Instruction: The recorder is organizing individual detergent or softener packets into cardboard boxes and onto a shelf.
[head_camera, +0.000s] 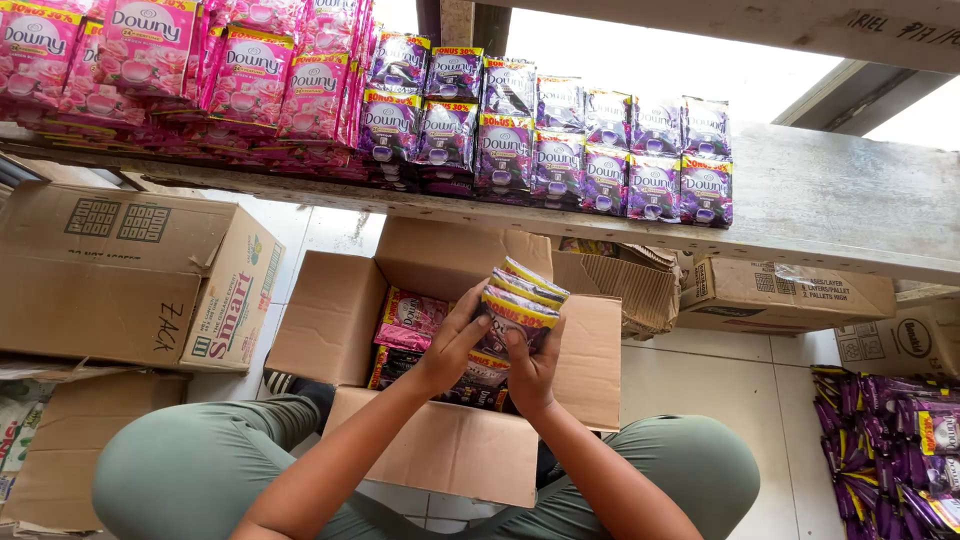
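Both my hands hold a small stack of purple sachets (520, 300) with yellow top strips, above an open cardboard box (590, 365) between my knees. My left hand (452, 340) grips the stack's left side. My right hand (532, 368) grips it from below and the right. Inside the box lie more sachets, pink ones (410, 318) at the left and dark purple ones under my hands. A grey wooden shelf (820, 200) ahead carries rows of purple sachets (590, 150) and, to the left, pink sachets (180, 60).
A closed cardboard box (120, 275) stands at the left, another flat box (60, 450) below it. Smaller boxes (790, 295) sit under the shelf at the right. A heap of purple sachets (890, 440) lies on the white tiled floor at the far right.
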